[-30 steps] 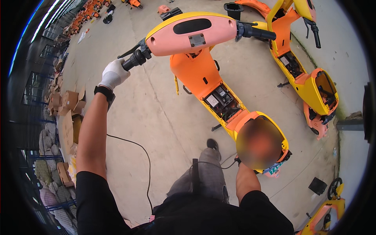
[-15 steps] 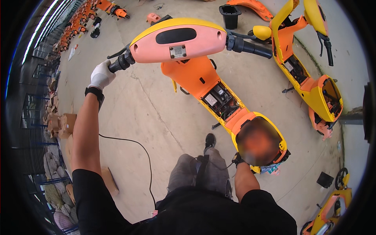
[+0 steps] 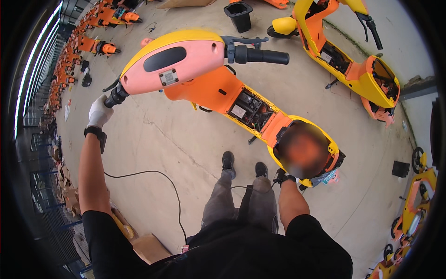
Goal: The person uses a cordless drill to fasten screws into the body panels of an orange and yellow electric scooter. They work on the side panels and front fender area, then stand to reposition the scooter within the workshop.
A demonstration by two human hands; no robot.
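My left hand (image 3: 100,111), in a white glove with a black band at the wrist, is wrapped round the left handlebar grip (image 3: 116,96) of a yellow, pink and orange scooter (image 3: 204,90). The scooter's right handlebar grip (image 3: 267,56) is free. Its footboard lies uncovered, showing a compartment with wiring and dark parts (image 3: 251,111). My right hand (image 3: 287,177) is at the near side of the yellow rear body (image 3: 275,157); its fingers are mostly hidden there. A blurred patch covers the rear opening. A black cable (image 3: 160,172) hangs by my left side.
A second, similar scooter (image 3: 344,69) stands at the right by the wall. Behind is a black bin (image 3: 239,18). More orange scooters (image 3: 97,46) line the far left. Cardboard boxes (image 3: 148,249) lie near my left arm. Further yellow scooters (image 3: 418,200) stand at the lower right.
The handlebar and my left hand have shifted left and a little down in view, and the front has turned. My right hand remains at the rear body. Both my shoes show now.
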